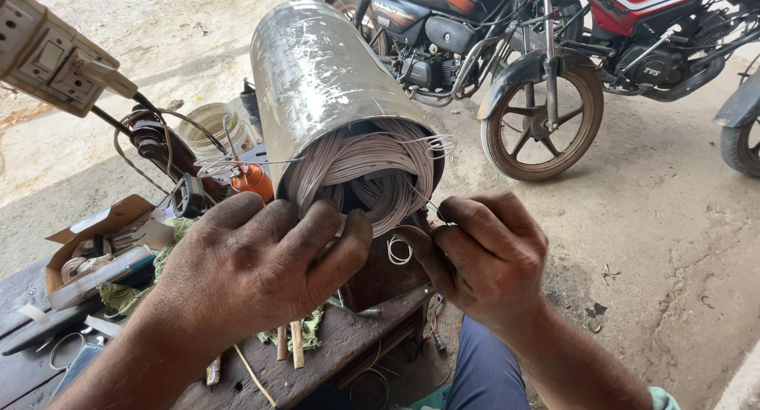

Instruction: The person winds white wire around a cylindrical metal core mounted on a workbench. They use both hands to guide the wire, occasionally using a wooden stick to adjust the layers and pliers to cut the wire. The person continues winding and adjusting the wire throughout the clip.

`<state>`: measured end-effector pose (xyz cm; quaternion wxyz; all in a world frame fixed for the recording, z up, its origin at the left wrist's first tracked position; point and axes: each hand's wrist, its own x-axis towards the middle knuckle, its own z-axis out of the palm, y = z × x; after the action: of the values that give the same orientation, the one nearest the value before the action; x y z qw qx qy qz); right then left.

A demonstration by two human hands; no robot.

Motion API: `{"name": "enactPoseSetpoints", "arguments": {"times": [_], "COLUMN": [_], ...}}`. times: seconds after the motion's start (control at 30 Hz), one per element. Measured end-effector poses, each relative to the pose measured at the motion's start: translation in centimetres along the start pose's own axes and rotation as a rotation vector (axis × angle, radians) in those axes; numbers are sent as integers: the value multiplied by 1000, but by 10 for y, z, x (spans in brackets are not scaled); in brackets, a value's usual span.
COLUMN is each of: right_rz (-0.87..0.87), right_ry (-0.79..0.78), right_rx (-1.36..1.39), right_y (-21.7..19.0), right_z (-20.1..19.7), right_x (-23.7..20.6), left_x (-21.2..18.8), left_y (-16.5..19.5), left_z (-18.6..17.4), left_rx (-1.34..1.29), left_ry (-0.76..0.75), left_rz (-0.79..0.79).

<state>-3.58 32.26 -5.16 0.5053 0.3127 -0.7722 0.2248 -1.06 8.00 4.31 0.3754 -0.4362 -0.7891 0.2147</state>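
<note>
Left hand: we see our left hand cupped, fingers curled onto the lower edge of the copper winding.
Right hand: our right hand pinches a thin wire end between thumb and forefinger.
Winding: packed in the open end of the metal motor casing, lying tilted on the wooden bench.
Left side: cardboard box, power strip.
Beyond: motorcycles parked on dirt.

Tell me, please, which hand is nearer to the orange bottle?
Left. The left hand lies just below-right of the orange bottle; the right hand is farther right, beyond the coil windings.
</note>
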Motion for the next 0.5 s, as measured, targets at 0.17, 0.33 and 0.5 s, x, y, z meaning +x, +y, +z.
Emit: {"name": "enactPoseSetpoints", "arguments": {"times": [0.17, 0.33, 0.5], "right_rz": [27, 259, 186], "right_ry": [-66, -301, -223], "right_rx": [194, 446, 278], "right_y": [4, 7, 1], "right_z": [-10, -33, -27], "right_x": [21, 36, 29], "left_x": [-2, 0, 1], "left_y": [2, -3, 0], "left_z": [-7, -7, -6], "left_rx": [-63, -186, -181], "left_ry": [-29, -11, 15], "left_rz": [-56, -63, -95]}}
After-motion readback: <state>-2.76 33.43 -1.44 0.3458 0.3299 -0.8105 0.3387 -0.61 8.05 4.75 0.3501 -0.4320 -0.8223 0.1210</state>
